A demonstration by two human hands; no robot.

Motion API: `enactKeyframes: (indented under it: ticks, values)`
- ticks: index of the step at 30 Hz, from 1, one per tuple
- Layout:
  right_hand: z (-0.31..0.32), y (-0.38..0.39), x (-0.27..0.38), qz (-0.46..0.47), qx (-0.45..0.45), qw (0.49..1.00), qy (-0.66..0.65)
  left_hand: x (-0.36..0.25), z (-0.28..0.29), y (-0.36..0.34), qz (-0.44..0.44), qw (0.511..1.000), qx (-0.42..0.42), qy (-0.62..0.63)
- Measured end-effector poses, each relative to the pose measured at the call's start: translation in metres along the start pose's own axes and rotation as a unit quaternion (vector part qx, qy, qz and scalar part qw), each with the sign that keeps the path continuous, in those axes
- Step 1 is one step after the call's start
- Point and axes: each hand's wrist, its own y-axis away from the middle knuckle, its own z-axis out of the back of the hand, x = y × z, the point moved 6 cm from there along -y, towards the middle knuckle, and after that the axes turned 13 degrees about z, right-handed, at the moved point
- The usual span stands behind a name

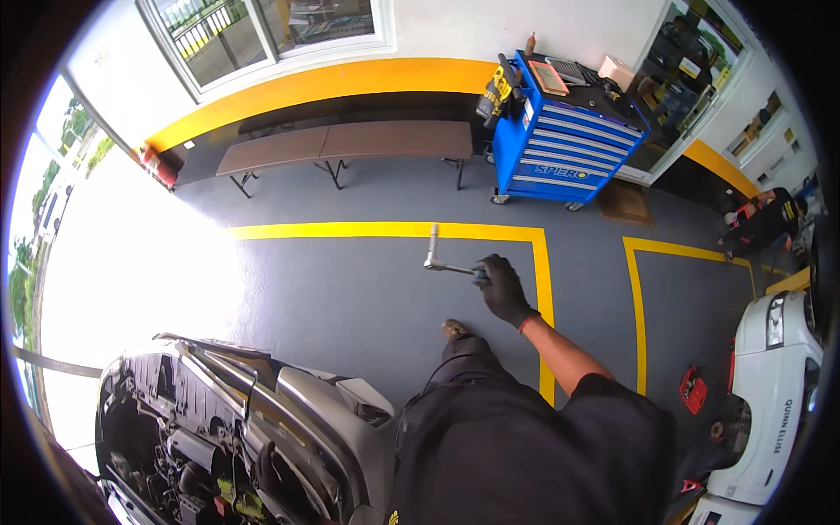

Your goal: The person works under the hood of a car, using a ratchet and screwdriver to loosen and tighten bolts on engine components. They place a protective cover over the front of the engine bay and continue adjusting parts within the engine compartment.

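Note:
My right hand (499,287), in a black glove, is closed around the handle of a ratchet (457,269), held out over the grey floor with an upright extension and socket (433,243) at its head. At the lower left, what looks like my left hand (269,465), dark-gloved, is at the front edge of an open engine bay (184,446); its fingers are too dark to make out. The silver bodywork (324,402) of that vehicle is beside me.
A blue tool cart (564,149) and brown bench (394,140) line the wall. A red extinguisher (157,166) stands left. At right are a crouching person (761,219), a white vehicle (761,367) and a red tool case (693,389). Yellow lines (385,229) mark the floor.

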Motion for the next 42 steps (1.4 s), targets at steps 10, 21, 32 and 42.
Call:
enactKeyframes:
  ticks: [10, 21, 32, 42]
  values:
    - [0.152, 0.11, -0.221, -0.291, -0.169, 0.94, 0.043, -0.345, -0.258, -0.105, -0.203, 0.964, 0.154, 0.078]
    - [0.251, -0.018, -0.387, -0.293, -0.222, 0.924, -0.108, -0.591, -0.462, -0.113, -0.277, 0.917, 0.283, 0.043]
    - [0.28, -0.277, -0.642, -0.179, -0.271, 0.939, 0.11, -0.737, -0.673, -0.236, -0.253, 0.925, 0.268, 0.095]
    - [0.254, -0.406, -0.826, -0.191, -0.244, 0.927, 0.209, -0.987, -0.958, -0.269, -0.294, 0.912, 0.287, 0.007]
